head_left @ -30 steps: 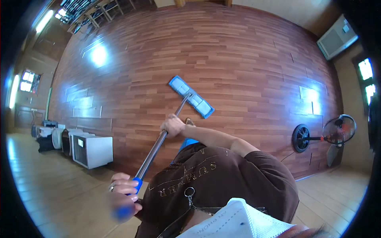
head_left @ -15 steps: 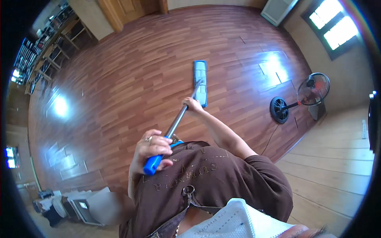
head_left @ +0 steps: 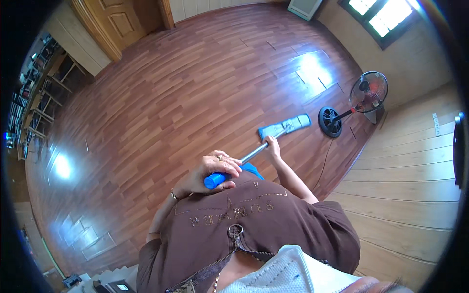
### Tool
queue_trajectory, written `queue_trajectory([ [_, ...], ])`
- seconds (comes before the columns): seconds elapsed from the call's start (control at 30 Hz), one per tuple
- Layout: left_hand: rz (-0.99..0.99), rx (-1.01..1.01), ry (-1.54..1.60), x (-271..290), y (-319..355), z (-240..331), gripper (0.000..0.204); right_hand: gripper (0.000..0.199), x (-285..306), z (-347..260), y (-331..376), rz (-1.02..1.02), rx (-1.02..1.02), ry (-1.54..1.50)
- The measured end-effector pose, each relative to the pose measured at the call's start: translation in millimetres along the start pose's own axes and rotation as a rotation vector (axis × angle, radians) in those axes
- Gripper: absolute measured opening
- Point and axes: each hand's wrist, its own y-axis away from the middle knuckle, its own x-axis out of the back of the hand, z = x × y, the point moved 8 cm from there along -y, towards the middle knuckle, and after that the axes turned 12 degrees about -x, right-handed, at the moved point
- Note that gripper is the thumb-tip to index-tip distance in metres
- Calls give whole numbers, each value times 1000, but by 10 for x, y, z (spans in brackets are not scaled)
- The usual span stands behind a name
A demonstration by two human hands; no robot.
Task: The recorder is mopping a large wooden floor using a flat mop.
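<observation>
Mop (head_left: pixel 251 156) is held by both hands, with its pad (head_left: pixel 298 122) out in front on the brown floor (head_left: pixel 171 97). The blue grip (head_left: pixel 212 181) is wrapped by the left hand (head_left: pixel 214 166), and the pole (head_left: pixel 256 152) is closed in by the right hand (head_left: pixel 272 147), nearer the pad.

The fan (head_left: pixel 369 92) could be bumped, as its black foot (head_left: pixel 330 122) is just beside the pad's right end, with only a small gap seen. If the pad were pushed more to the right, the foot might be hit and the fan tipped. The wire (head_left: pixel 324 165) by the foot could be caught too, if the pad were swung that way and pulled back.

The pad is long, flat and blue, and is set at a slant. The pole is shiny, straight and silver. The pad's underside is hidden, so it cannot be told if it is wet or dirty.
</observation>
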Motion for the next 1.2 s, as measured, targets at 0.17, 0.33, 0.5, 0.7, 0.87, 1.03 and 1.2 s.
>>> queue_trajectory([
  [0.17, -5, 40, 78, 270, -244, -46, 21, 29, 277, -127, 230, 52, -102, 173],
  [0.33, -65, 102, 85, 545, -482, -134, 17, 23, 329, -246, 314, -11, -224, 117],
  [0.5, -75, 138, 41, 710, -862, -271, 15, 25, 317, -179, -131, -43, -215, 117],
  [0.7, -70, 56, -109, 946, -1397, -406, 18, 14, 337, -425, -1124, -107, -50, 39],
  [0.87, 13, 83, -334, 1076, -1540, -468, 24, 12, 6, -433, -1900, -258, 93, -10],
  [1.03, 165, 160, -481, 1135, -1365, -398, 27, 22, -388, -966, -2298, -480, 326, 55],
  [1.2, 260, 282, -700, 1109, -1172, -38, 23, 28, -975, -1402, -2264, -652, 489, 65],
])
